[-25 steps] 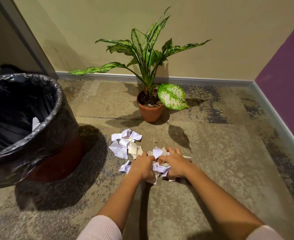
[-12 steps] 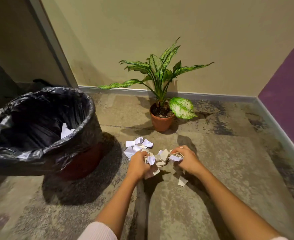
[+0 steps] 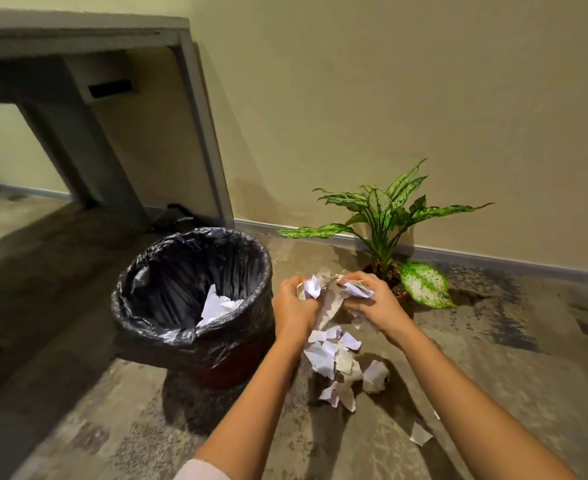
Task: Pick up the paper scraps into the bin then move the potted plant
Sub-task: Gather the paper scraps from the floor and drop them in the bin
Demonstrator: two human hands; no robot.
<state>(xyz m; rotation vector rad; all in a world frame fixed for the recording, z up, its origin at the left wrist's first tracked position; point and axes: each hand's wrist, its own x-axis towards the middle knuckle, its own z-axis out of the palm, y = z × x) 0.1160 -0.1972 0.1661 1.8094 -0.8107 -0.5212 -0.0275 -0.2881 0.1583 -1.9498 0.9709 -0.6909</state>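
My left hand (image 3: 294,308) and my right hand (image 3: 372,303) are raised above the floor, each gripping a bunch of white and beige paper scraps (image 3: 330,292). They hover just right of the bin (image 3: 195,299), which is lined with a black bag and holds a few white scraps inside. More paper scraps (image 3: 337,362) lie on the floor below my hands, and one loose scrap (image 3: 420,435) lies further right. The potted plant (image 3: 386,230), green with speckled leaves, stands by the wall behind my right hand; its pot is mostly hidden.
The floor is mottled grey-brown carpet. A beige wall with a grey skirting board (image 3: 493,259) runs behind the plant. A grey door frame (image 3: 202,133) and an open doorway lie at the left, behind the bin.
Both hands have lifted off the floor with scraps gripped in them and moved up toward the bin. The camera has tilted up and to the left, bringing the doorway into view.
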